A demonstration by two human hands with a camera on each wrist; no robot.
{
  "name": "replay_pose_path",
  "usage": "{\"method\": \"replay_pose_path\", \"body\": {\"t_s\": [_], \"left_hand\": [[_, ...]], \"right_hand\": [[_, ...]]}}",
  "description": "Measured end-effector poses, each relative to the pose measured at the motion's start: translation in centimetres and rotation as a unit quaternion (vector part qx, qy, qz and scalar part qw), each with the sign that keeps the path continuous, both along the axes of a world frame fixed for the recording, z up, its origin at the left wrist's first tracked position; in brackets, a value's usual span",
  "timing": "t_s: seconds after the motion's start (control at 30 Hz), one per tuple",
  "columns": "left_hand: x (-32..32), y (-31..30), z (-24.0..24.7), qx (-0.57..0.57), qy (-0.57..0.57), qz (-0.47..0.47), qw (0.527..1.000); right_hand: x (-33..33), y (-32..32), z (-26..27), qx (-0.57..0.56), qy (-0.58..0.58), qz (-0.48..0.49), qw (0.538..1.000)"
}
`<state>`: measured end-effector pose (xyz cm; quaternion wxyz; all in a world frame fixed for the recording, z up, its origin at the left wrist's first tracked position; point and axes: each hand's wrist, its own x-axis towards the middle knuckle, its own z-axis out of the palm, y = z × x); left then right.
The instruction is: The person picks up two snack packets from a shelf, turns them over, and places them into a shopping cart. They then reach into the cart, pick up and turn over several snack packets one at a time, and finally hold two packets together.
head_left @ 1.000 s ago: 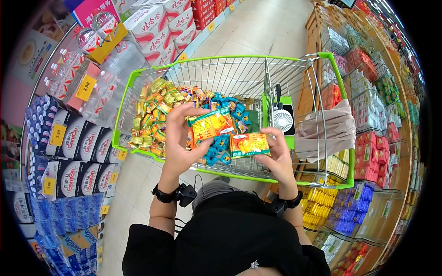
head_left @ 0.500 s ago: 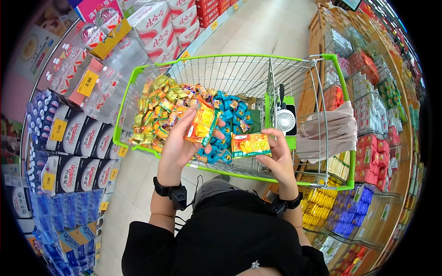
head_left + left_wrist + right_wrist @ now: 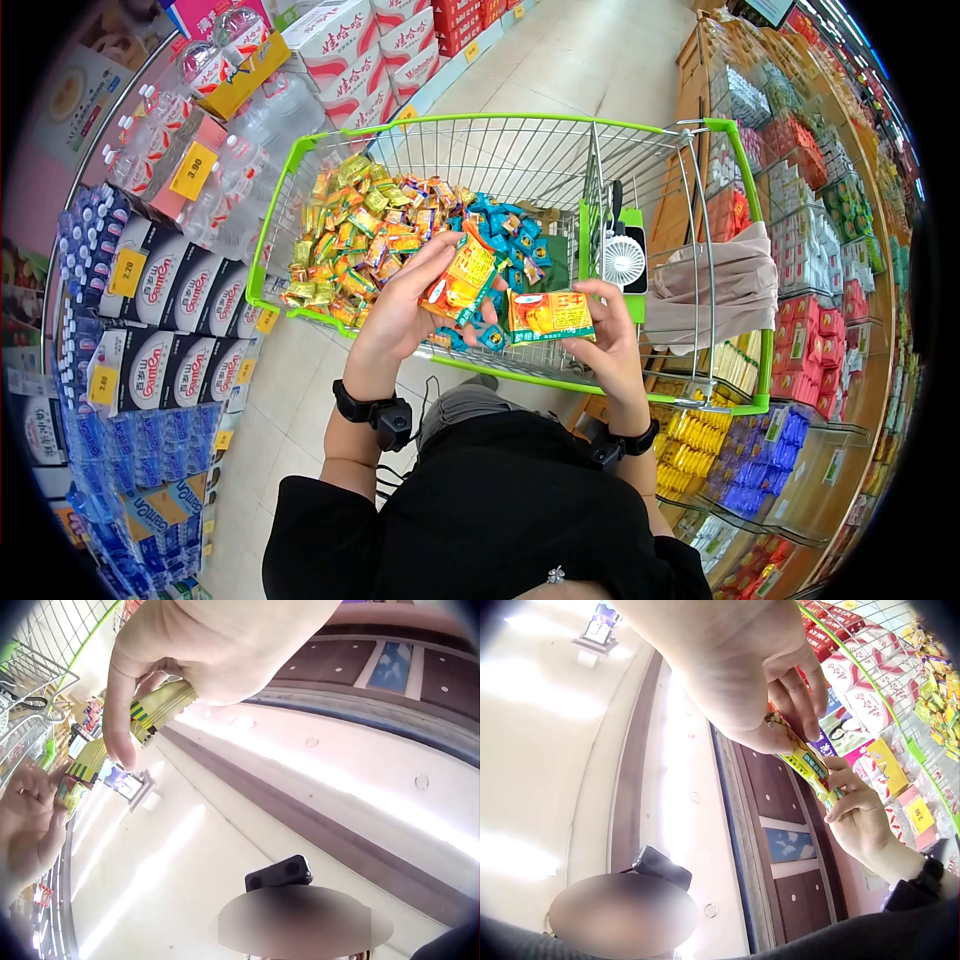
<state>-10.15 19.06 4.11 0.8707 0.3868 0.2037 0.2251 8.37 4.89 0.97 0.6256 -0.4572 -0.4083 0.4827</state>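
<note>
In the head view, the left hand [image 3: 408, 300] holds a tilted orange, yellow and green packet [image 3: 463, 283], its fingers behind and around it. Close beside it, the right hand [image 3: 612, 345] pinches a similar packet [image 3: 550, 316] by its right end between thumb and fingers, printed side up. Both packets are above the cart. The left wrist view shows the left hand [image 3: 180, 660] round its packet [image 3: 163, 711], with the other packet [image 3: 84, 766] at the lower left. From the right wrist, the right hand [image 3: 742, 682] grips its packet [image 3: 802, 759].
A green-edged wire cart [image 3: 440, 122] holds yellow, orange and blue wrapped pieces [image 3: 375, 225]. On its right part are a small white fan [image 3: 623, 260] and a beige cloth [image 3: 715, 285]. Bottled drinks [image 3: 150, 370] stand at left, shelves of packaged goods [image 3: 800, 340] at right.
The left hand's packet has turned from nearly level to steeply tilted, then moved slightly right toward the other packet. The right hand's packet has shifted slightly right.
</note>
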Motion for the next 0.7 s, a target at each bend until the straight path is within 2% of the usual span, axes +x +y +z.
{"method": "replay_pose_path", "body": {"t_s": [0.2,0.33,0.53,0.6,0.7], "left_hand": [[0.0,-0.2,0.0,-0.005,0.016,0.014,1.000],[0.0,0.0,-0.7,-0.008,0.005,0.004,1.000],[0.2,-0.2,-0.7,-0.031,0.011,0.025,0.999],[0.2,-0.1,-0.9,-0.025,0.002,0.009,1.000],[0.2,-0.1,-1.4,-0.009,-0.006,-0.008,1.000]], "right_hand": [[-0.2,-0.1,0.7,-0.007,0.051,0.019,0.998],[-0.2,0.0,0.5,0.008,0.042,0.022,0.999],[-0.1,-0.2,0.5,0.010,0.020,0.000,1.000],[0.1,-0.3,0.3,0.033,-0.033,-0.034,0.998],[-0.2,-0.2,1.2,0.038,-0.009,-0.058,0.998]]}}
